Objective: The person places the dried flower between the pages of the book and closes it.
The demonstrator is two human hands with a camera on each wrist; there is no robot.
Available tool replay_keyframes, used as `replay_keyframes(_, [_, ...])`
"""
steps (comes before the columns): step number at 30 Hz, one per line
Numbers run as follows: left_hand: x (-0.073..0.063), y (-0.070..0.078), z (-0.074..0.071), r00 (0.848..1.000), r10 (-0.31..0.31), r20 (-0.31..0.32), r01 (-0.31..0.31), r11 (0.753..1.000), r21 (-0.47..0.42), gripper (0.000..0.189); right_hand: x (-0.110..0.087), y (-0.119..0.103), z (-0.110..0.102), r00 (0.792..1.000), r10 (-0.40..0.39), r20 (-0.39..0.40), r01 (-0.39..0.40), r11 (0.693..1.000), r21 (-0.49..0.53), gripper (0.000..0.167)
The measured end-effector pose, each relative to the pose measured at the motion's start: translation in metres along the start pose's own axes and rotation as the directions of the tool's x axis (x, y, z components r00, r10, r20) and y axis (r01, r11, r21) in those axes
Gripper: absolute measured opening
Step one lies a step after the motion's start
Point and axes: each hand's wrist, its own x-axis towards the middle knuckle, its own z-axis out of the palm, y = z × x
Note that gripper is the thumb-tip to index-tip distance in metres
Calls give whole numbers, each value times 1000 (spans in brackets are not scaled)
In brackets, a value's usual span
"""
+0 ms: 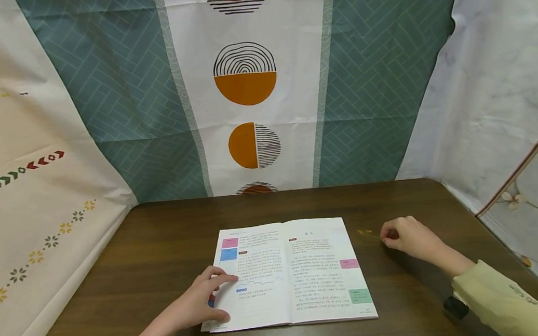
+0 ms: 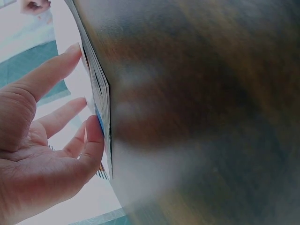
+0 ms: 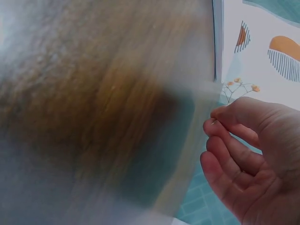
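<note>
An open book (image 1: pixel 322 289) with printed text and coloured boxes lies flat on the brown table. My left hand (image 1: pixel 196 300) rests on the left page near its outer edge, fingers spread and thumb towards the lower corner. In the left wrist view, fingertips of the left hand (image 2: pixel 51 136) touch the book's page edges (image 2: pixel 101 93). To the right of the book, my right hand (image 1: pixel 407 239) pinches a thin golden flower-shaped piece (image 1: pixel 364 232) between thumb and forefinger. Its small orange blossoms (image 3: pixel 254 88) and fine stems show in the right wrist view.
The wooden table (image 1: pixel 171 247) extends around the book on all sides. A green and white patterned cloth (image 1: pixel 372 103) hangs behind it. Pale patterned cloths flank the table, one on the left (image 1: pixel 42 204) and one on the right (image 1: pixel 506 146).
</note>
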Motion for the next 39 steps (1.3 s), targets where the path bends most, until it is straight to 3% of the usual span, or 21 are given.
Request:
replay_keyframes(10, [0,1,0,1000,-11,1,11,1000,1,68,8,-12,-3,1000,-2,-16,3,999,41,11])
replay_keyframes(22, [0,1,0,1000,-12,0,12,1000,2,68,23,-43,-2,999,-23,-24,25,996,84,4])
replay_keyframes(39, [1,2,-1,1000,-5,2,5,1000,-2,70,46,-85,14,998,-8,56,-1,989,150,4])
